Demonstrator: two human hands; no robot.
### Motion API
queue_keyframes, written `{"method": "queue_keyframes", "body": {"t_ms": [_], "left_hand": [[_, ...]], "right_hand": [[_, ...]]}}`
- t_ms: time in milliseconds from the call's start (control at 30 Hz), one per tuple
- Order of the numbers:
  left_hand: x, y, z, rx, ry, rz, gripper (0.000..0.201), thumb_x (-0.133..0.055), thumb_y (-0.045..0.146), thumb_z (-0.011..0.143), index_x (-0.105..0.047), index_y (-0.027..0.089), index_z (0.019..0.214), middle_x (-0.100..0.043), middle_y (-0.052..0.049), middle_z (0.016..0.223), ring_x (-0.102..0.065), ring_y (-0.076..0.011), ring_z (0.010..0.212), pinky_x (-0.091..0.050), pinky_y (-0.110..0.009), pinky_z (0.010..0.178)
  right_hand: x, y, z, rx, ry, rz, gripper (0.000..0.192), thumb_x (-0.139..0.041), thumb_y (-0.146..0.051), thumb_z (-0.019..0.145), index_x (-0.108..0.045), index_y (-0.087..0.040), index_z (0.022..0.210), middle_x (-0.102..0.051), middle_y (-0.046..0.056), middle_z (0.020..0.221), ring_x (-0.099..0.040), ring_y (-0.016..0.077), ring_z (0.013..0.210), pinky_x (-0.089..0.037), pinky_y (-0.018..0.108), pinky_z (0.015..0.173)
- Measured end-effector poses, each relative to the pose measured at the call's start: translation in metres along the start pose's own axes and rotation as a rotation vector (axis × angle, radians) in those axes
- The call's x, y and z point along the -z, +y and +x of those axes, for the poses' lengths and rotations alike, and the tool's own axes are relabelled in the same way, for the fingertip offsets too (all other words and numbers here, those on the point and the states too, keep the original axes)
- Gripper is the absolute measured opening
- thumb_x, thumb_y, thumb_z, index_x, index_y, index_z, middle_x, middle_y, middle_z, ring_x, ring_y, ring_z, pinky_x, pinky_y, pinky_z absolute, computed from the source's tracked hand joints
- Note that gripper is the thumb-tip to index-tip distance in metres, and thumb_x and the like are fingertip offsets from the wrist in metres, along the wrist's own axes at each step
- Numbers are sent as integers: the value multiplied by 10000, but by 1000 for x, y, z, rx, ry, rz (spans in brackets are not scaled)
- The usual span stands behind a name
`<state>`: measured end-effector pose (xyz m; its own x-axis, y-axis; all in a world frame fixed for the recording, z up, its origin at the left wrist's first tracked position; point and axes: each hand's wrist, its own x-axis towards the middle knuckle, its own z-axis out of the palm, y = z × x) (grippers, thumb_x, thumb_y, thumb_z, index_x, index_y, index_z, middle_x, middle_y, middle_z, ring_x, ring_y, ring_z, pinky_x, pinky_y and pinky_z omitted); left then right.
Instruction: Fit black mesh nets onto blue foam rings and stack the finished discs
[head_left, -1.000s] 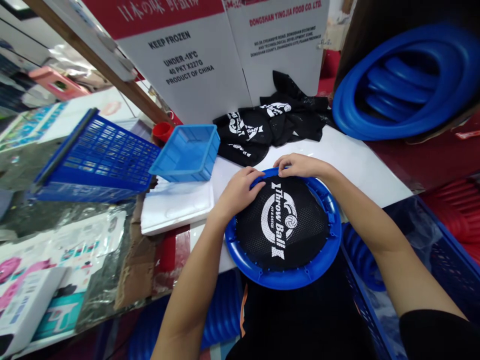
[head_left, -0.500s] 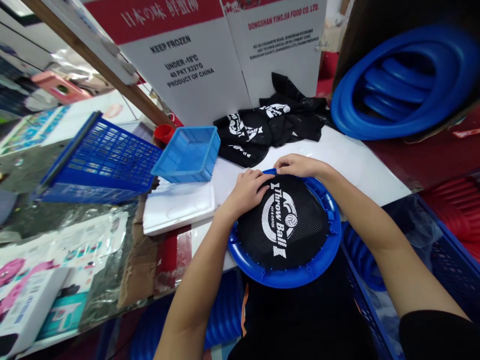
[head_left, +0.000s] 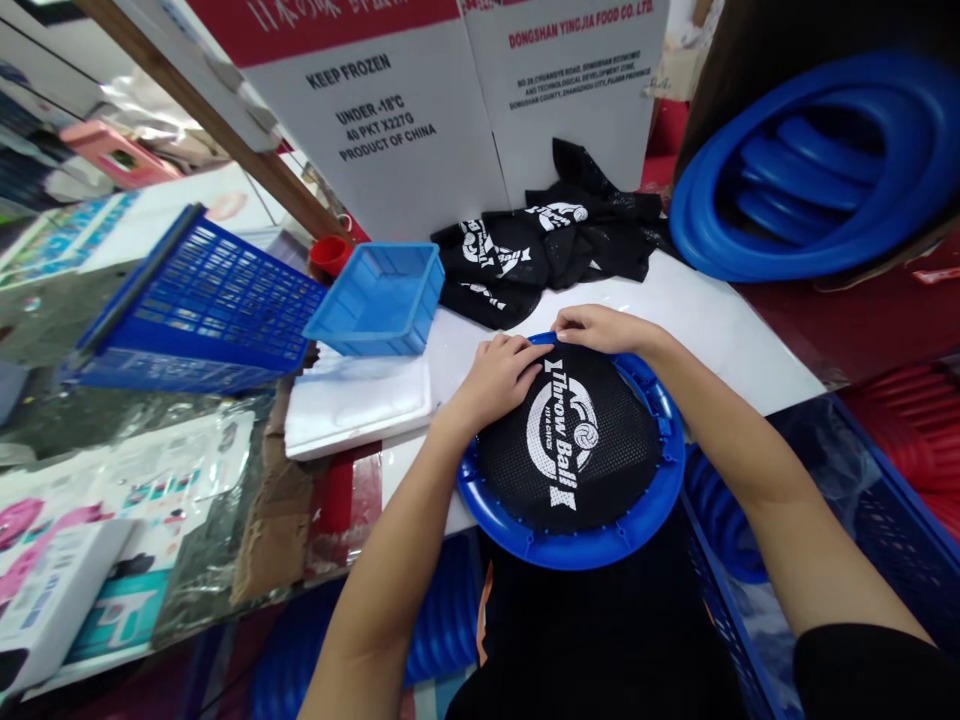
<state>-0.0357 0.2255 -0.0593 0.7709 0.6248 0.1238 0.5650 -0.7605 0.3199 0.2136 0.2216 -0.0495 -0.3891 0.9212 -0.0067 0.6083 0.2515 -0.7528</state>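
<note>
Blue plastic dominates the bench. At far left a slatted blue crate (head_left: 199,305) lies tipped on its side; just beside it to the right, a shallow light-blue tray (head_left: 379,298) sits partly on a white foam slab (head_left: 360,400), with a small red cup (head_left: 330,255) behind. Further back, a heap of black mesh pieces (head_left: 547,250) lies against the white cardboard carton (head_left: 465,110).

The left hand (head_left: 499,378) rests on the far-left edge of the black mesh disc (head_left: 574,445), fingers curled and pressing the mesh against the blue ring frame (head_left: 570,545). The ring lies flat on the white table (head_left: 720,330), its near edge overhanging.

The right hand (head_left: 600,328) grips the ring's far rim, fingers bent over the mesh edge. At far right, stacked blue rings (head_left: 810,170) lean upright.
</note>
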Motion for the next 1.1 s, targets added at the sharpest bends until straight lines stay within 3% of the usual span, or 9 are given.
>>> {"method": "queue_keyframes", "body": {"t_ms": [400,667,867,1000,1100], "left_hand": [[3,3,-1,-22,-35,86,440,-453,277,1080,-624,260,1485,-683,-112,1278,-544,-305,1177,-414,-481,1046],[1,10,0,5,-29,166,464,-426,196,1053,-639,238,1463,-690,-135,1268,-543,-330,1185,-441,-487,1002],[0,5,-1,-38,67,68,406,-435,229,1069,-671,215,1399,-643,-148,1350,-572,-317,1223,-469,-501,1047],[2,2,-3,-63,131,3,350,-465,247,1077,-699,174,1326,-642,-151,1372,-585,-288,1270,-462,-463,1100],[2,3,-3,-73,63,12,355,-468,285,1091,-678,180,1357,-671,-140,1374,-585,-288,1293,-443,-473,1124]], "right_hand": [[-9,-11,3,-81,56,-222,99,-594,-161,960,-691,-167,942,-726,84,994,-636,215,923,-454,326,863],[-14,-14,6,-52,84,-289,118,-603,-101,905,-709,-152,909,-724,96,1003,-632,223,953,-465,335,901],[-5,-11,1,-130,102,-210,172,-641,-70,828,-748,-158,930,-750,65,980,-668,209,938,-503,319,901],[7,-6,-5,-27,82,-105,283,-532,-60,816,-784,-174,874,-777,55,1047,-691,200,1006,-516,324,956],[13,-4,-8,72,-29,-71,311,-517,-85,803,-803,-197,851,-777,44,1154,-693,204,1091,-509,339,1041]]}}
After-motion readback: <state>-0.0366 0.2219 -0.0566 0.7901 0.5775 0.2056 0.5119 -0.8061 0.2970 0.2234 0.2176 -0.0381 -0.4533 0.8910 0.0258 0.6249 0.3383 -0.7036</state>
